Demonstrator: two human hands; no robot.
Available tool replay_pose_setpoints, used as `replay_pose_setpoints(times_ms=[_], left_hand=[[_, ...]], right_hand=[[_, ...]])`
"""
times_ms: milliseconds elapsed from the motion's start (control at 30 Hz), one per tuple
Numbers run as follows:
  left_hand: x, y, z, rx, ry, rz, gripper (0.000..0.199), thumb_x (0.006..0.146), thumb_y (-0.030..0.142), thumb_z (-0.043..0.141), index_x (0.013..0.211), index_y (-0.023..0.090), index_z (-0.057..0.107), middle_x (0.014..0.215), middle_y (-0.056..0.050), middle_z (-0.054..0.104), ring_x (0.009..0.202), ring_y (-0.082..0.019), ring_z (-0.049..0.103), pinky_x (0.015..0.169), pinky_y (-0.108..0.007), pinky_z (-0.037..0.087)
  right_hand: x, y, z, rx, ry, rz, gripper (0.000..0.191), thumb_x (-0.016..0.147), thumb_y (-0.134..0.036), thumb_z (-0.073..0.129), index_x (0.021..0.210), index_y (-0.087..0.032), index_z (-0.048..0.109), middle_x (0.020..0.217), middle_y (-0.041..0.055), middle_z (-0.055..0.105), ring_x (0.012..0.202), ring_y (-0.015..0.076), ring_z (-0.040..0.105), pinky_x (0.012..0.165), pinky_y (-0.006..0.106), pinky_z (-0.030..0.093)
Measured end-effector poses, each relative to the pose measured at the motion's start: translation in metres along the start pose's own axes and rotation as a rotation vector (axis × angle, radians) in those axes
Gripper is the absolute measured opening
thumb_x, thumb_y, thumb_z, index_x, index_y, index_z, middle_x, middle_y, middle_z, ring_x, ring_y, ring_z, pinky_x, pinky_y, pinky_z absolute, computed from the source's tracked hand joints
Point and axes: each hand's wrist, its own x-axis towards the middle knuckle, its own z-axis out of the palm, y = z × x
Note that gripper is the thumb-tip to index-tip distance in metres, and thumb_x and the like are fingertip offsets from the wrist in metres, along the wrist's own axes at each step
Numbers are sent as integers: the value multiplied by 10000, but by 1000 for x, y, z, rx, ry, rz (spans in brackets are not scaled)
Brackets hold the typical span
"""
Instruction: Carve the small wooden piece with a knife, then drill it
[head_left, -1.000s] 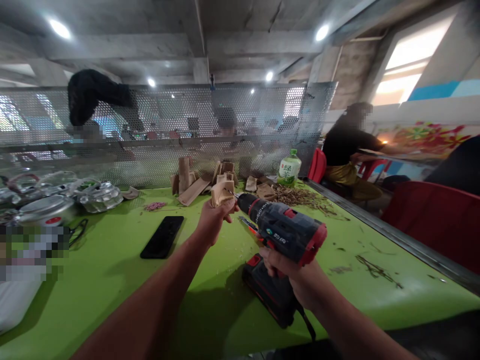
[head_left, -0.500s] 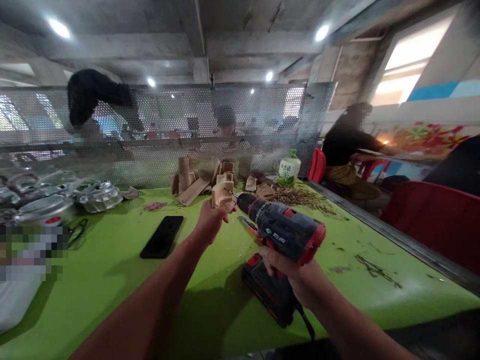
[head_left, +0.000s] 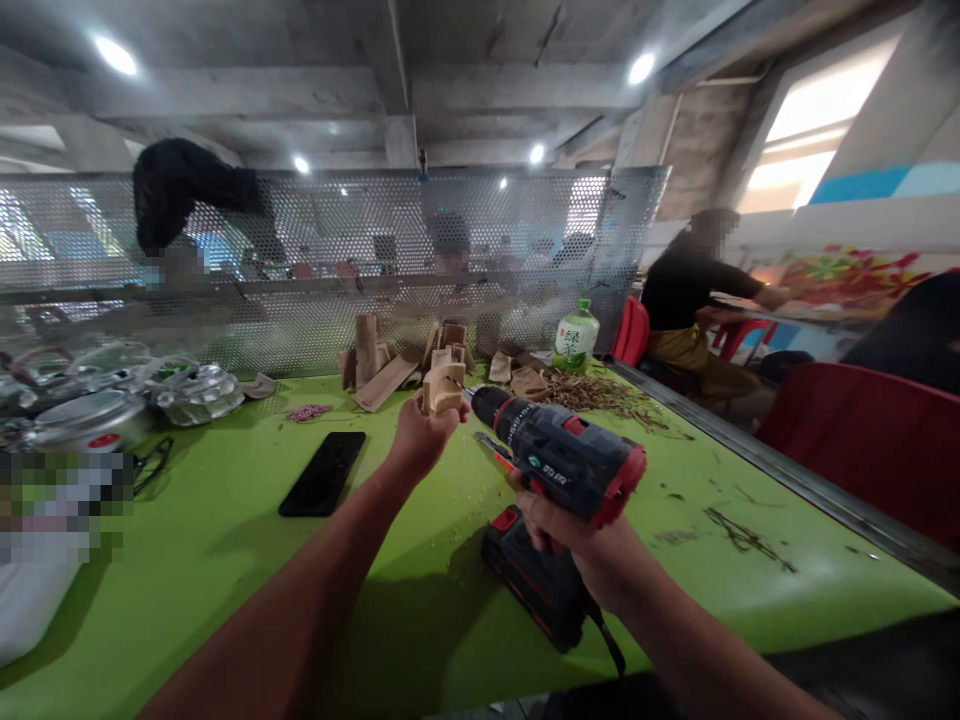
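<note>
The left hand clenches one pale wooden block above the green worktable, while the right hand grasps the grip of one cordless drill, its thin bit just beside the block. One black smartphone lies left of the hands; one plastic bottle stands farther off, beside a heap of wood shavings.

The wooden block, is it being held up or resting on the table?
The wooden block is held up: the left hand grips it above the green table.
</note>
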Motion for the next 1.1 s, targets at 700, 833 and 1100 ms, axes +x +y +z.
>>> replay_pose_setpoints(times_ms=[700, 833, 1100], left_hand=[[7, -11, 5, -36, 51, 107, 119, 596, 66, 553, 613, 156, 628, 601, -25, 652, 562, -124, 592, 539, -200, 459], [9, -14, 4, -23, 1, 100, 122, 608, 60, 560, 591, 170, 611, 594, -41, 653, 600, -149, 619, 569, -217, 487], [12, -4, 0, -31, -45, 0, 160, 573, 34, 600, 521, 177, 550, 501, -19, 580, 588, -158, 620, 530, -206, 477]], right_hand=[[0, -4, 0, -81, -7, -36, 211, 789, -403, 607, 828, -198, 575, 502, -56, 499, 452, 109, 438, 467, 262, 373], [2, -3, -3, -102, -35, -17, 203, 774, -392, 622, 827, -202, 575, 523, -49, 520, 456, 112, 462, 451, 252, 384], [3, 2, -2, -69, -35, -15, 170, 810, -359, 607, 850, -203, 553, 538, -61, 504, 445, 98, 436, 457, 246, 369]])
